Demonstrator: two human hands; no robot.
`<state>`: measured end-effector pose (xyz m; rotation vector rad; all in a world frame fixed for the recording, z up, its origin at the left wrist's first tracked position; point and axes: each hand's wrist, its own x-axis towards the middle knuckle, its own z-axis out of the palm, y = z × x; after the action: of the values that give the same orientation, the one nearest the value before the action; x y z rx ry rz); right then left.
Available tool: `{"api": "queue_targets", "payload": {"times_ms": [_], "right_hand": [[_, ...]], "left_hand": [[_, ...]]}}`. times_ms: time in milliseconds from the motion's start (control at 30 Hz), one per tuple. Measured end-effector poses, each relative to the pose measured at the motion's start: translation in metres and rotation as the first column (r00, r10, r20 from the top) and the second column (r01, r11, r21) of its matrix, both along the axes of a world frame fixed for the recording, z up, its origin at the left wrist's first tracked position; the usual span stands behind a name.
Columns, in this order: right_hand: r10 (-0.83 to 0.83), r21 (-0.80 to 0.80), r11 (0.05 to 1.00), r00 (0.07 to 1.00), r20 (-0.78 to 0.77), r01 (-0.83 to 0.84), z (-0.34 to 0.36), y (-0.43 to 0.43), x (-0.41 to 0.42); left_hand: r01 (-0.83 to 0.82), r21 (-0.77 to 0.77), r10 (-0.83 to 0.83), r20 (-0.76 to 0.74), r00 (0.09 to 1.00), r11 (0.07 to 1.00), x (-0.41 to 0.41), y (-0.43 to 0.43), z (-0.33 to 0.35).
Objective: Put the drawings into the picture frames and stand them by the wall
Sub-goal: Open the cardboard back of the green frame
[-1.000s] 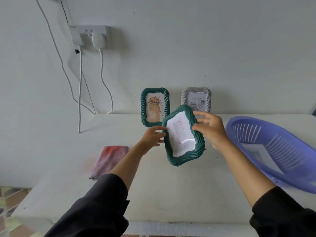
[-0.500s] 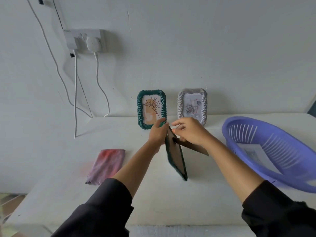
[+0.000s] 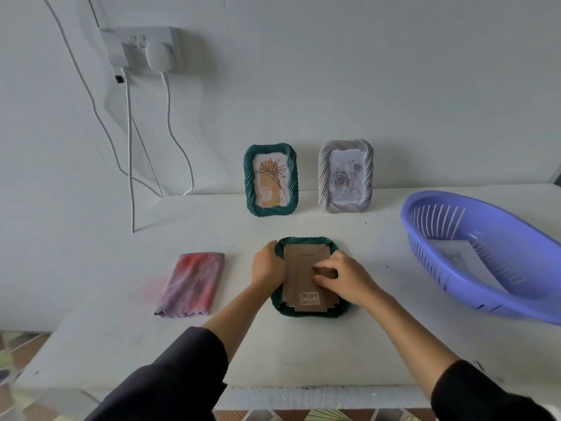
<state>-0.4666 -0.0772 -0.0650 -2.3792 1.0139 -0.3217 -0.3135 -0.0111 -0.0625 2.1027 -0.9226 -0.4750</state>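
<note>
Third frame (image 3: pixel 306 240), green, lies face down on the desk (image 3: pixel 303 354), dead ahead, with both hands on it. Brown backing board (image 3: pixel 303 265) faces up. The long axis runs near to far, and the far short edge aims at the gap between the standing green frame (image 3: pixel 271 179) and the grey frame (image 3: pixel 345 177) by the wall.

The left hand (image 3: pixel 267 265) holds the far-left rim, fingers curled over it. The right hand (image 3: pixel 346 278) sits on the board from the right with bent fingers; whether they pinch a tab or only press cannot be told.

Judgement: the backing is being seated. The lift then goes straight away from the body, and either hand is equally placed for it. A sheet (image 3: pixel 455 253) lies in the basket (image 3: pixel 498 302), right.
</note>
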Motion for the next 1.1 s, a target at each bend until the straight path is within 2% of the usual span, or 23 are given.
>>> {"api": "queue_targets", "payload": {"times_ms": [233, 367, 433, 500, 600, 767, 933, 1100], "right_hand": [[-0.003, -0.007, 1.0, 0.999, 0.036, 0.003, -0.008, -0.003, -0.001], [-0.032, 0.083, 0.996, 0.985, 0.171, 0.018, -0.003, -0.017, 0.003], [-0.109, 0.051, 0.994, 0.969, 0.223, 0.1, -0.001, -0.033, 0.008], [-0.15, 0.026, 0.989, 0.966, 0.21, 0.148, -0.001, -0.05, 0.013], [-0.094, 0.038, 0.995, 0.981, 0.17, 0.089, -0.005, -0.069, 0.02], [-0.025, 0.062, 0.998, 0.98, 0.199, 0.013, -0.008, -0.085, 0.025], [-0.003, 0.07, 0.997, 0.981, 0.192, -0.011, -0.006, -0.092, 0.029], [-0.031, 0.091, 0.996, 0.967, 0.251, 0.009, -0.007, -0.094, 0.034]], "left_hand": [[0.017, 0.109, -0.032, 0.137, 0.99, 0.994, 0.015, -0.004, -0.005], [0.053, 0.066, -0.056, 0.04, 0.998, 0.996, 0.036, -0.015, -0.004], [0.121, 0.058, -0.125, 0.065, 0.99, 0.991, 0.044, -0.023, -0.004], [0.182, 0.051, -0.186, 0.069, 0.98, 0.982, 0.052, -0.031, -0.003], [0.303, 0.056, -0.305, 0.035, 0.952, 0.951, 0.061, -0.039, -0.002], [0.421, 0.126, -0.429, 0.043, 0.902, 0.898, 0.08, -0.051, 0.002], [0.458, 0.126, -0.461, -0.008, 0.887, 0.88, 0.084, -0.061, 0.003], [0.421, 0.094, -0.426, 0.042, 0.904, 0.902, 0.083, -0.066, -0.005]]}}
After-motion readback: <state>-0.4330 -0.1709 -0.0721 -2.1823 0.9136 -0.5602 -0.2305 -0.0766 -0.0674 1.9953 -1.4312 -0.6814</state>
